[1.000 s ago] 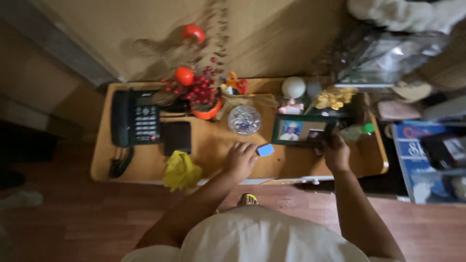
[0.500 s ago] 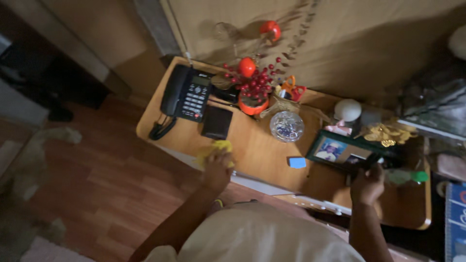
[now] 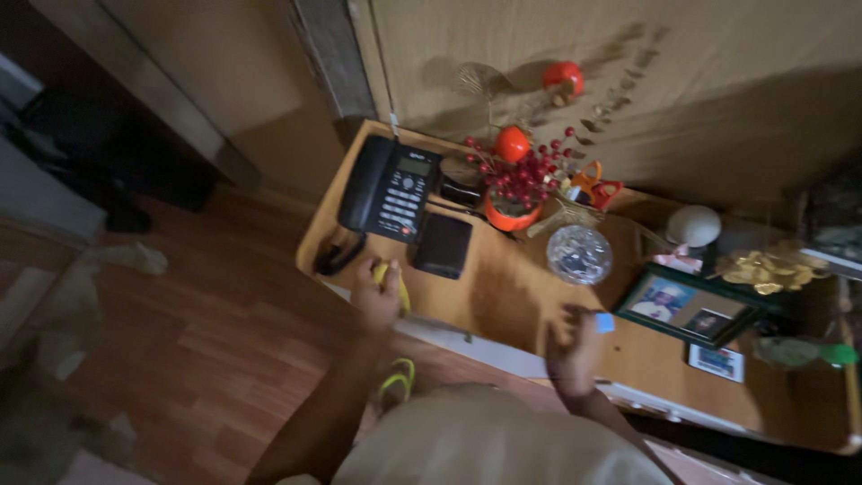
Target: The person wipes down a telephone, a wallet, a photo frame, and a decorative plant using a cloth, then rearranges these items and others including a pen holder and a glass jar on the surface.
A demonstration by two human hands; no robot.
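My left hand (image 3: 373,295) is closed on a yellow cloth (image 3: 396,280) at the front edge of the wooden table (image 3: 503,301), just in front of a black desk phone (image 3: 391,187) and a flat black case (image 3: 443,244). My right hand (image 3: 573,346) is blurred, with curled fingers at a small blue block (image 3: 604,321) that lies on the table. I cannot tell whether it grips the block. A green double photo frame (image 3: 691,305) lies flat to the right of that hand.
An orange pot of red berries (image 3: 512,205), a glass bowl (image 3: 579,254), a white ball (image 3: 693,224) and gold ornaments (image 3: 763,269) crowd the back. A small photo (image 3: 716,361) and a green bottle (image 3: 795,352) lie at the right. My yellow sandal (image 3: 395,382) shows on the wooden floor.
My left hand left the blue block, went left and took the yellow cloth. My right hand let go of the photo frame and moved left to the blue block. The view swung left.
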